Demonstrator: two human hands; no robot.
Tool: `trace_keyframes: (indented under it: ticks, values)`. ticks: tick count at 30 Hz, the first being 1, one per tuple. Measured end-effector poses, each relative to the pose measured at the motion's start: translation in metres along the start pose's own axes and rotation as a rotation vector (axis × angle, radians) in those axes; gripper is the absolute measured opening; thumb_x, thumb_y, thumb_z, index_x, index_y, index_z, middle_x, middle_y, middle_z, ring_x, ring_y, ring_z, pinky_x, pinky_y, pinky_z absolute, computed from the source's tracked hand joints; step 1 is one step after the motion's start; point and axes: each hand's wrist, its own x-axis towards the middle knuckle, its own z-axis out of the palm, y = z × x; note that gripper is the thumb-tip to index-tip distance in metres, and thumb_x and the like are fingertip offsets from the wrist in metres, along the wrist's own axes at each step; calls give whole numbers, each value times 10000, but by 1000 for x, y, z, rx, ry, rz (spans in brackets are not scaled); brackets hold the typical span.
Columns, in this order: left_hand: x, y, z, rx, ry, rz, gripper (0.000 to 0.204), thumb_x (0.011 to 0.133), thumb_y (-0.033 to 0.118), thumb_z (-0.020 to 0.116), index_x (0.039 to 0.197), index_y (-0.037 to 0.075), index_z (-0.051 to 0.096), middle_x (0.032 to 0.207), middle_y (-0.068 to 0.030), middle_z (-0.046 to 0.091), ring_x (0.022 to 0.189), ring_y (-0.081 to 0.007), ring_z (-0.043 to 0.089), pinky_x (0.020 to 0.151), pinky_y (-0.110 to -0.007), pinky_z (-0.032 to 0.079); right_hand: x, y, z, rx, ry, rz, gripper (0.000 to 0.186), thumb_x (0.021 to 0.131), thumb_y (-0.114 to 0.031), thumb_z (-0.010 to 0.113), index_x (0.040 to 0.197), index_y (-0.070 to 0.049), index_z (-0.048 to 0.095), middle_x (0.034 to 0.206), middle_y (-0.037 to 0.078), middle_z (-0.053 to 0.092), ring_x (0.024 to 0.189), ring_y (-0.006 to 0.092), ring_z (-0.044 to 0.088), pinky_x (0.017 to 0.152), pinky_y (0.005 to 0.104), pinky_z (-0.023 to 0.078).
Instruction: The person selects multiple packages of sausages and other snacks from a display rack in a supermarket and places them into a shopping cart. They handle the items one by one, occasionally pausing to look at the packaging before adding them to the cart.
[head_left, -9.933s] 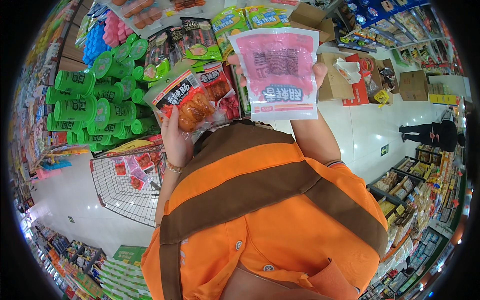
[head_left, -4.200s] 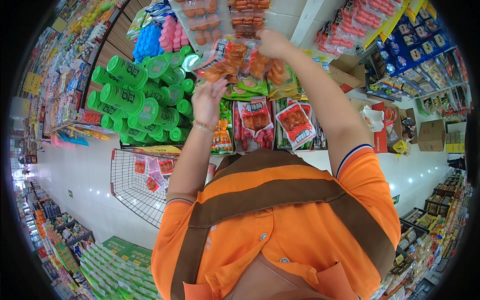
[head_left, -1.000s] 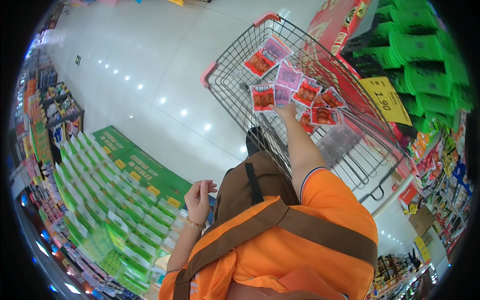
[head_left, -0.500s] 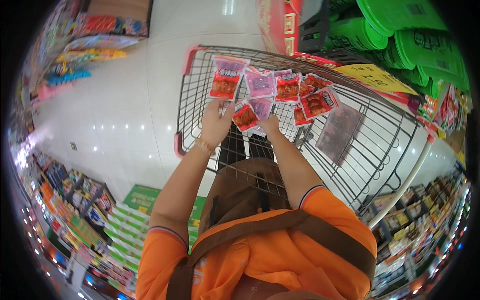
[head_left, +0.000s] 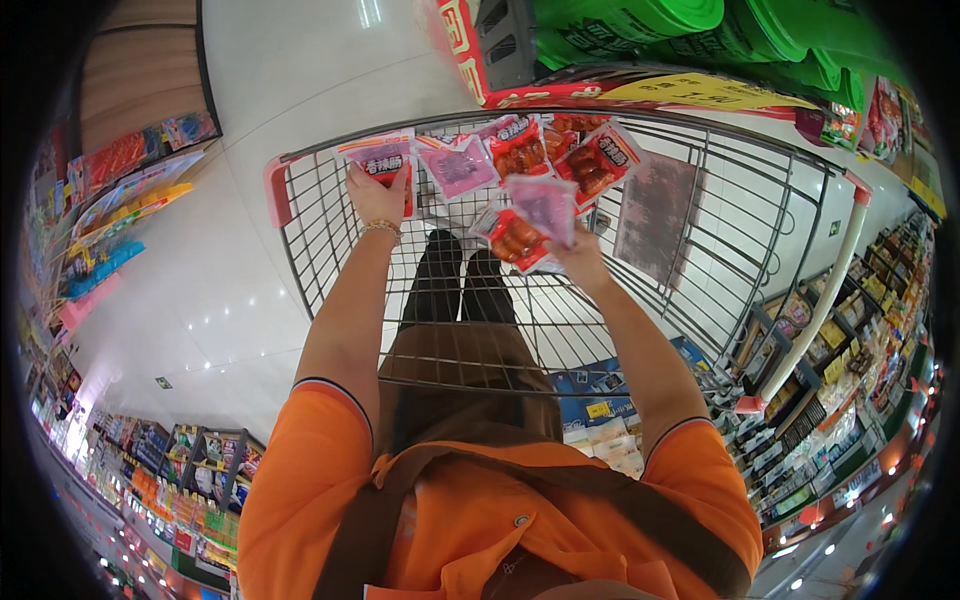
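Note:
Several small red snack packets with pictures of glazed brown meat lie in a wire shopping cart (head_left: 330,235). My left hand (head_left: 376,202) grips the lower part of a red snack packet (head_left: 384,164) at the cart's left end, thumb and fingers on its two sides. In my right hand (head_left: 582,258) is a snack packet with its pink back up (head_left: 542,206), pinched by a corner. It overlaps a red packet (head_left: 514,240) just beneath. Between my hands and farther off lie another pink-backed packet (head_left: 458,166) and more red packets (head_left: 598,160).
A dark, worn flat panel (head_left: 660,218) is on the cart's right part, near the pale handle bar (head_left: 820,300). Beyond the far rim stand green tubs (head_left: 640,22) and a yellow price sign (head_left: 700,92). Shelves with bagged goods (head_left: 130,150) line the left.
My right hand has raised a pink-backed packet above the red one. My left hand has closed over the leftmost packet. The whole view has shifted, with the cart farther left.

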Motion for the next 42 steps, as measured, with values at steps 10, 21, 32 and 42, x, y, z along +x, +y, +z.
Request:
trace_keyframes:
  ticks: [10, 21, 32, 42]
  values:
    - [-4, 0, 7, 158, 198, 25, 874, 707, 321, 868, 1345, -84, 430, 1155, -239, 574, 1040, -358, 565, 925, -443, 460, 62, 34, -8, 483, 638, 259, 211, 886, -9, 682, 1091, 26, 647, 1025, 96, 697, 852, 155, 640, 790, 303, 510]
    - [-31, 25, -49, -721, -355, -405, 413, 833, 24, 744, 1219, -49, 613, 1081, -137, 691, 927, -157, 658, 829, -273, 514, 41, -14, -21, 258, 659, 217, 110, 829, -6, 728, 902, 71, 698, 824, 76, 710, 727, 104, 619, 655, 272, 490]
    - [26, 88, -17, -371, -744, 209, 527, 813, 96, 767, 1296, 8, 576, 1280, -134, 609, 1159, -278, 594, 1007, -359, 464, 40, 49, -2, 445, 462, 309, 375, 777, 85, 717, 1135, 24, 627, 1014, 116, 703, 884, 164, 659, 775, 290, 528]
    - [16, 113, 19, 391, -599, 697, 913, 702, 511, 817, 1388, 15, 472, 1302, -200, 564, 1235, -363, 516, 1069, -435, 396, 41, 90, 2, 399, 471, 373, 827, 646, 73, 829, 1311, 17, 341, 1315, 166, 467, 1208, 241, 492, 1018, 354, 457]
